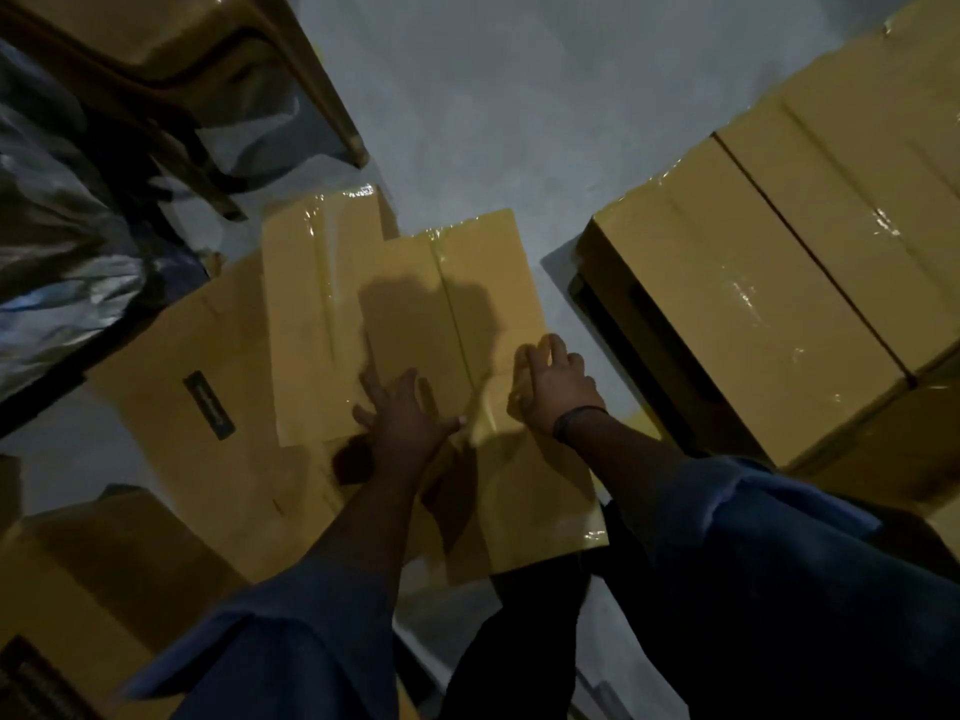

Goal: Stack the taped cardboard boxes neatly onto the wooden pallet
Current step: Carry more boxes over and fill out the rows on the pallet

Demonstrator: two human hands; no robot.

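Touching the taped box [457, 304], left hand [402, 415] and right hand [558, 389] flank it.

2 arms [363, 511] in pushed-up blue sleeves [291, 641] reach forward and down, left hand [402, 413] flat with fingers spread and thumb out, right hand [558, 387] just beside it, fingers bent, 1 dark band [576, 415] round its wrist.

Two hands [405, 418] [556, 387], about seven boxes [441, 304] [727, 304]

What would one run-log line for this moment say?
stage: taking hold | left grip: flat on taped box | right grip: curled over its right edge | stacked boxes: at right
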